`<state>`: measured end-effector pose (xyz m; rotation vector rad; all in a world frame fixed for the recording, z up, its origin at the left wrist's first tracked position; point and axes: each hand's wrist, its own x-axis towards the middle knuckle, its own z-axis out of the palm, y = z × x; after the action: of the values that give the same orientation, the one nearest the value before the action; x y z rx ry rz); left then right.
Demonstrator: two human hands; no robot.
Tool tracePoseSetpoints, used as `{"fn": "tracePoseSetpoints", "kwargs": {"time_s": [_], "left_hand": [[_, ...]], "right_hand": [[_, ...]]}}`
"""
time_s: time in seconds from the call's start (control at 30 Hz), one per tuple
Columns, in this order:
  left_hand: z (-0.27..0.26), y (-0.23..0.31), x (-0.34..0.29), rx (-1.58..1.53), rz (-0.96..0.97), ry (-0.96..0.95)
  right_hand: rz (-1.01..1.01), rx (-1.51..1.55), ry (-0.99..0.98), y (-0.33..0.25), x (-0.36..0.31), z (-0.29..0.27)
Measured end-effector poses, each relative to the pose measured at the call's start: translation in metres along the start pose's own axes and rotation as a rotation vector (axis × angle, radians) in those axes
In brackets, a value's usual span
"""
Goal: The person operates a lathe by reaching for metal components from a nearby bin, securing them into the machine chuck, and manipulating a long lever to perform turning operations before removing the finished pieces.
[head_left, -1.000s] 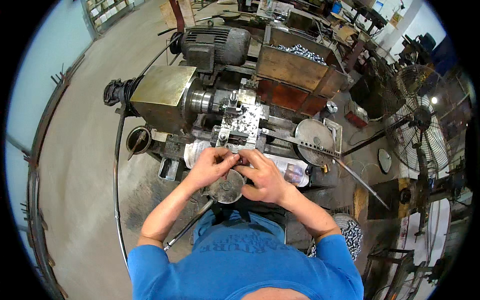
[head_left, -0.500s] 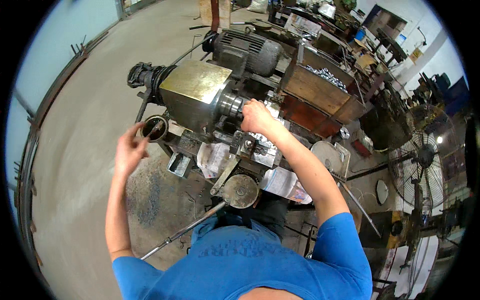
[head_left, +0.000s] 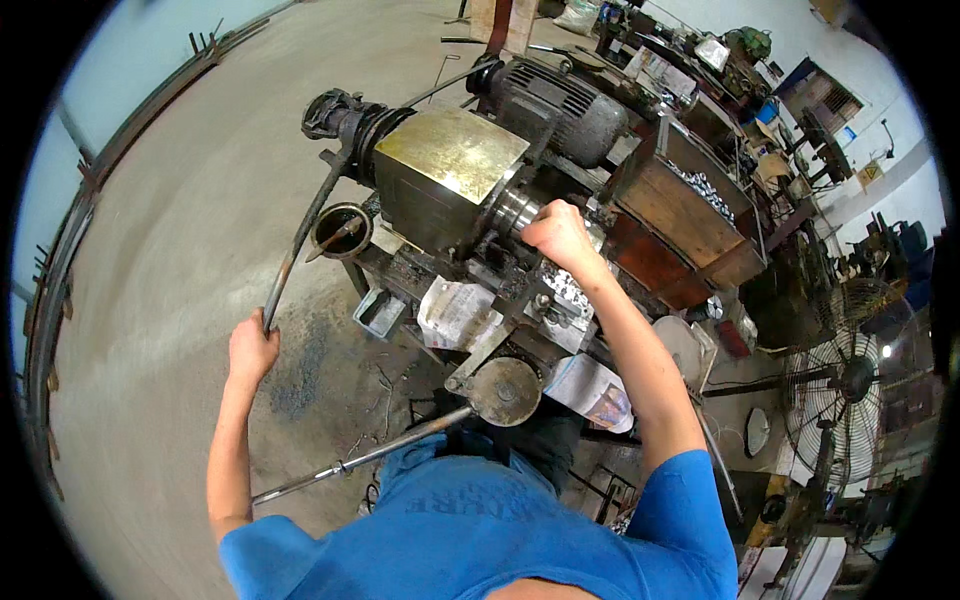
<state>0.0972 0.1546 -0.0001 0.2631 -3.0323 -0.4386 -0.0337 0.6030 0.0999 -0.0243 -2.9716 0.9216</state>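
My left hand (head_left: 254, 346) is wrapped round the lower end of a long metal lever (head_left: 304, 238), which slopes up to the rear of a lathe-like machine's headstock (head_left: 450, 150) with a flat, brass-coloured top. My right hand (head_left: 562, 235) is closed at the front of the shiny round spindle chuck (head_left: 514, 211); what its fingers pinch, if anything, is hidden behind the hand. Below that hand lies the metal tool slide (head_left: 560, 318). Nearer my body are a round disc (head_left: 506, 391) and a long steel bar handle (head_left: 390, 448).
An electric motor (head_left: 562, 105) sits behind the headstock. To the right stands a wooden box (head_left: 675, 205) holding many small metal parts. A round pot (head_left: 341, 230) and a small open tin (head_left: 380, 313) are at the machine's left. A caged fan (head_left: 835, 385) stands at far right.
My left hand, open beside the round pot before, has moved down and taken hold of the lever, whose lower end has swung out toward me. My right hand stays at the chuck.
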Motion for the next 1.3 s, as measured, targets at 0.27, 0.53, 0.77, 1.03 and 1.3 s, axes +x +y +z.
{"fn": "tracePoseSetpoints", "kwargs": {"time_s": [0.27,0.53,0.77,1.03,1.3], "left_hand": [[-0.045,-0.103,0.118,0.607,0.110,0.244],[-0.003,-0.066,0.115,-0.161,0.232,0.570],[0.200,0.054,0.078,-0.104,0.299,-0.235],[0.205,0.053,0.122,0.477,0.779,-0.236],[0.184,0.012,0.092,0.231,0.167,-0.401]], "right_hand": [[-0.088,-0.069,0.115,-0.006,0.008,0.008],[-0.255,-0.016,0.185,-0.004,-0.030,-0.024],[-0.197,0.035,0.360,0.072,-0.142,-0.083],[0.451,-0.200,0.377,0.248,-0.287,-0.127],[1.077,-0.781,0.217,0.406,-0.439,-0.116]]}}
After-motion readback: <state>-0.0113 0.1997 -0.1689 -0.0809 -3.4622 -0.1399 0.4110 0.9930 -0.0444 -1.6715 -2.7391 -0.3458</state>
